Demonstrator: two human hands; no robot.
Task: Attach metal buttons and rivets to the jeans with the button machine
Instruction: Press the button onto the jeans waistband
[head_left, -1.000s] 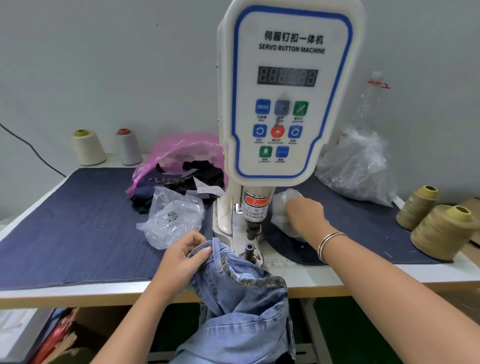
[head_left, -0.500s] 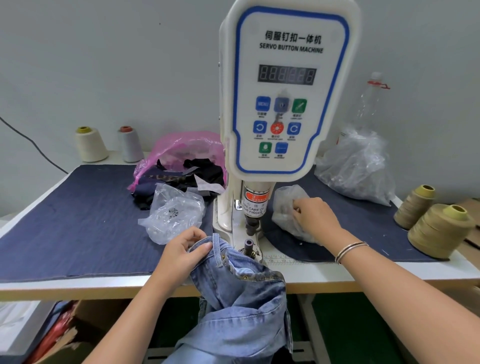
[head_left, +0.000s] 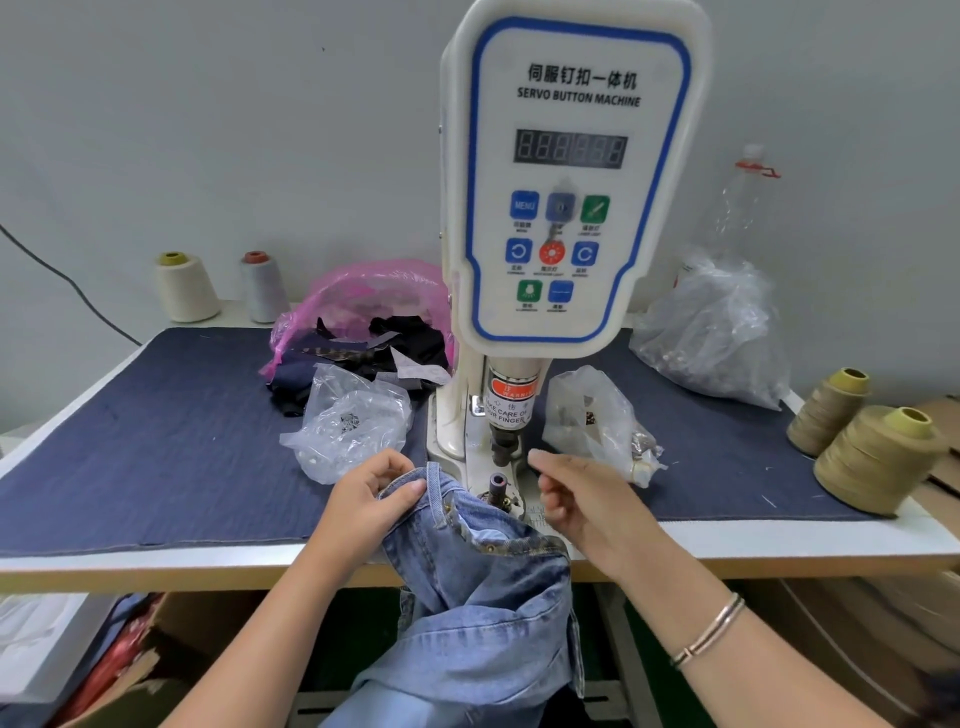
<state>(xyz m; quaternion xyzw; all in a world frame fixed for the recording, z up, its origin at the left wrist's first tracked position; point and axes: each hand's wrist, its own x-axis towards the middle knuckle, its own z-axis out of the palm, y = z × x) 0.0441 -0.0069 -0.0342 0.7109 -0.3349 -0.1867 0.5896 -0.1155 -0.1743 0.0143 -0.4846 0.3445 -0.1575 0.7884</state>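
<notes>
The white servo button machine (head_left: 566, 182) stands mid-table, its upper punch (head_left: 504, 448) above the lower die post (head_left: 497, 486). Light blue jeans (head_left: 483, 587) hang over the table's front edge, with the waistband just left of the die. My left hand (head_left: 363, 499) grips the waistband edge with thumb and fingers. Just right of the die is my right hand (head_left: 587, 504), fingers curled and thumb against forefinger as in a pinch on a small metal button too small to see. A clear bag of metal parts (head_left: 587, 415) lies behind that hand.
A second clear bag of metal parts (head_left: 353, 421) lies left of the machine, behind it a pink bag of dark fabric scraps (head_left: 363, 322). A large clear bag (head_left: 717, 338) and thread cones (head_left: 878, 457) stand right. A dark blue mat (head_left: 156, 441) covers the table.
My right hand has come out of the clear bag on the right and moved forward and left to beside the lower die. The left hand still holds the waistband.
</notes>
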